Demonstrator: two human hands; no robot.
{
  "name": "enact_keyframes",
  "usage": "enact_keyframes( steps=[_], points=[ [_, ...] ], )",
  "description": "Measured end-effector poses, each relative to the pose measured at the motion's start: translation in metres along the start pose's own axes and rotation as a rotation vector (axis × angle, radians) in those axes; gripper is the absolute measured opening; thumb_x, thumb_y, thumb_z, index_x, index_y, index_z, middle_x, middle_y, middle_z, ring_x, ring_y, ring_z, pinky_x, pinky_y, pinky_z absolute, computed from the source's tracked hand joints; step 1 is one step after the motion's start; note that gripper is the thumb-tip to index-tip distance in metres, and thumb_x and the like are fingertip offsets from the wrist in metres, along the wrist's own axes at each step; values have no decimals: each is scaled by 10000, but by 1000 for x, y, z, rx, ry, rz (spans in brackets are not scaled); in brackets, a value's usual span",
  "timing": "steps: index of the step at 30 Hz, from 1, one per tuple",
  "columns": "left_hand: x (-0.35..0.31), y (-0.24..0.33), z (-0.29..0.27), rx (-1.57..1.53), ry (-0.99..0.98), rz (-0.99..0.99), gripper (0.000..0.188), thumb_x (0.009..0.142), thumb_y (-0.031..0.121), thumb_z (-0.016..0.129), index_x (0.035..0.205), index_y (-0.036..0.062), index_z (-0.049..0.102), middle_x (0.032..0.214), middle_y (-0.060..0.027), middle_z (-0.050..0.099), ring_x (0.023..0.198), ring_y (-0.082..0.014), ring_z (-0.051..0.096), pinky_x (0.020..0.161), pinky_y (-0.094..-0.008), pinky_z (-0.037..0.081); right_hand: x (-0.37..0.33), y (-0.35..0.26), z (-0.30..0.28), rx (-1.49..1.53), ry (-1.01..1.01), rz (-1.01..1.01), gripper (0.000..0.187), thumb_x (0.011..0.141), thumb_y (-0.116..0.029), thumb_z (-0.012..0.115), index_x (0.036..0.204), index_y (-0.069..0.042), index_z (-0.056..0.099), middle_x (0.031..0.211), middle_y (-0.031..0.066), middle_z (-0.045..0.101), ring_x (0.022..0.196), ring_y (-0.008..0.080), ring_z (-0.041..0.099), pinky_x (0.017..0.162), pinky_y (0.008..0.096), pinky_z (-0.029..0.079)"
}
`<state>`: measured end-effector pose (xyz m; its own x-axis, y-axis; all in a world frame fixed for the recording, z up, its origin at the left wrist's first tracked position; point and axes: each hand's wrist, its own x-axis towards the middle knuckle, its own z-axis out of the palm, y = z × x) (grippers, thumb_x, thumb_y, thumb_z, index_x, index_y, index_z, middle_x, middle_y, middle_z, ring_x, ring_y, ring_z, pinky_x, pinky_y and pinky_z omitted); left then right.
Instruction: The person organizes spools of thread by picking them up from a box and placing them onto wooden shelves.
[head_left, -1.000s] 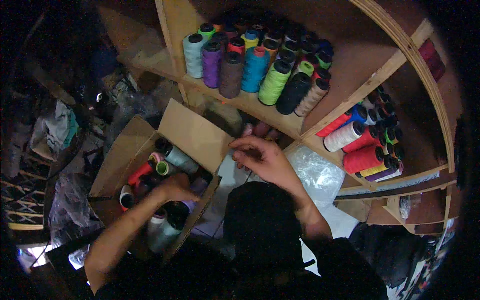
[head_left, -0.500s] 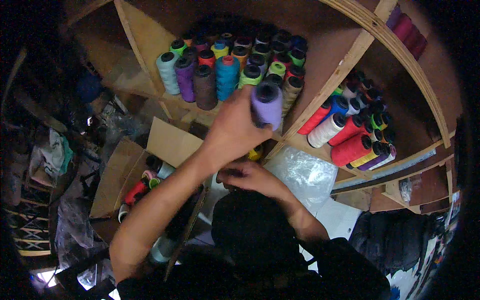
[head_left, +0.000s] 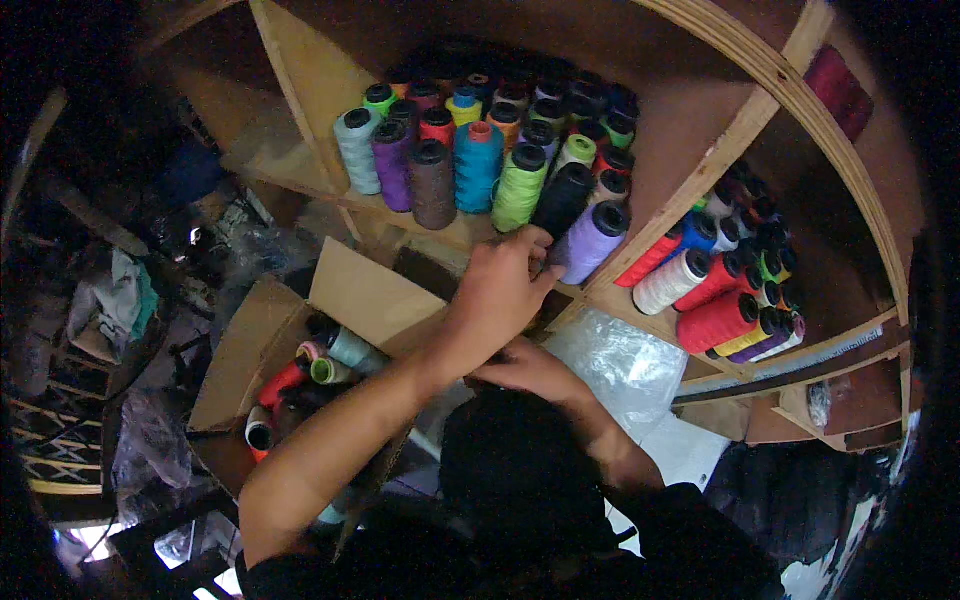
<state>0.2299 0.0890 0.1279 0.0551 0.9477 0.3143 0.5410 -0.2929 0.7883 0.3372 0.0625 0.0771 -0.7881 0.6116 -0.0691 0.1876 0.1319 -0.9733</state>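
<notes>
A lavender thread cone (head_left: 594, 244) with a black core stands tilted at the front right of the upper shelf compartment. My left hand (head_left: 505, 288) is at its lower left side, fingertips by the cone, with a gap between thumb and forefinger. Just behind that hand are a lime green cone (head_left: 519, 190) and a black cone (head_left: 563, 200). Below the left wrist is my right hand (head_left: 530, 370), bent inward. Its fingers are partly hidden by the left forearm, so what they hold, if anything, does not show.
Several coloured thread cones (head_left: 478, 170) crowd the compartment; others, including a white one (head_left: 672, 282), fill the compartment to the right. A wooden divider (head_left: 690, 150) separates them. An open cardboard box (head_left: 235, 350) with more cones is at lower left. Clear plastic wrap (head_left: 620, 355) hangs below the shelf.
My left hand has lowered the lavender cone onto the shelf's front right and loosened its fingers around it. My right hand stays low beneath the left wrist. The view has shifted slightly.
</notes>
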Motion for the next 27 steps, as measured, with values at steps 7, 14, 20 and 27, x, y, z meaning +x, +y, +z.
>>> enact_keyframes(
  steps=[7,14,20,27],
  points=[
    [4,-2,6,-18,-18,79,363,758,279,676,971,-2,589,840,-168,641,791,-339,627,718,-412,493,3,-17,7,131,6,52,356,828,-207,615,1112,-6,537,960,35,581,794,106,527,668,259,439],
    [11,3,19,117,-72,-54,368,767,320,663,841,-32,583,756,-242,603,767,-413,593,675,-467,476,-3,-6,1,54,71,-27,481,826,-215,618,1227,1,467,1081,77,573,959,157,535,795,284,443],
    [2,0,-21,107,-80,4,389,780,321,642,906,-44,596,799,-246,613,772,-397,604,705,-446,482,0,-18,7,35,-17,1,383,826,-202,619,1140,1,538,994,65,591,899,136,541,754,271,453],
    [-87,-36,-210,432,-219,-299,436,790,404,601,960,4,634,789,-183,640,762,-325,624,702,-398,488,56,-80,1,-106,-143,-87,270,835,-287,618,945,-41,599,727,24,598,663,98,572,573,245,444]
  ],
)
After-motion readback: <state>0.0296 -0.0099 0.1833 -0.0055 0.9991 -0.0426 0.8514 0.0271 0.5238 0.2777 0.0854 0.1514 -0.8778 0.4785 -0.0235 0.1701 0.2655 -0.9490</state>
